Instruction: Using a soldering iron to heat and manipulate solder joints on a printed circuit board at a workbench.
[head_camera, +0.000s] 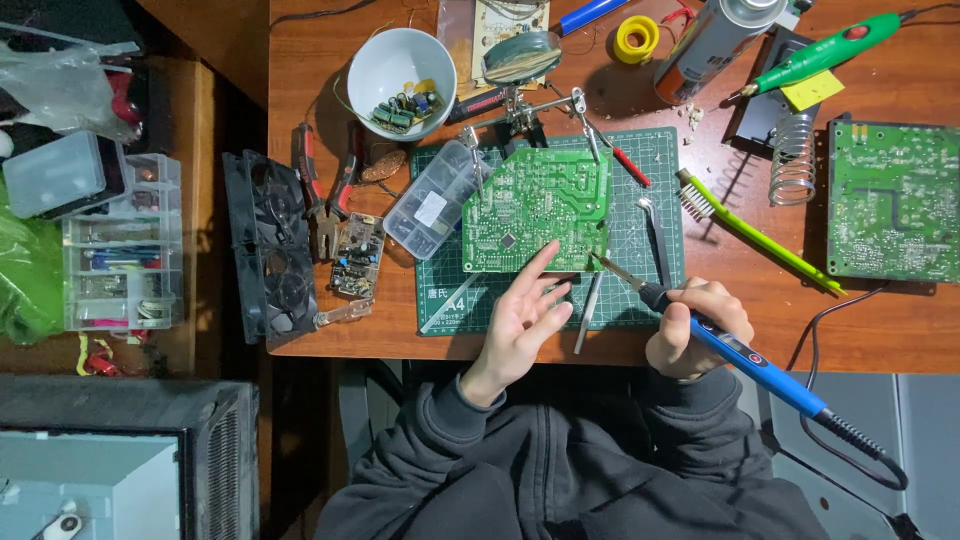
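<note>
Overhead view of a wooden counter (860, 320) at which a person in a dark hooded top works. The right hand (697, 328) is closed around the blue soldering iron (745, 358), whose metal tip points up and left to the lower right corner of the green circuit board (537, 208). The board sits tilted on the green cutting mat (640, 290), near the middle of the counter, held by the clips of a helping-hands stand (522, 108). The left hand (522, 322) is held wide, fingers spread, its forefinger reaching the lower edge of the board; it holds nothing. Tweezers (655, 238) lie on the mat just right of the board. A clear compartment box (437, 198) overlaps the mat's left edge. A white bowl (400, 68) of small components stands toward the far edge. A second green board (893, 200) lies by the counter's right edge, beside a coiled iron stand (792, 158). A green-handled brush (755, 232) lies between mat and second board.
</note>
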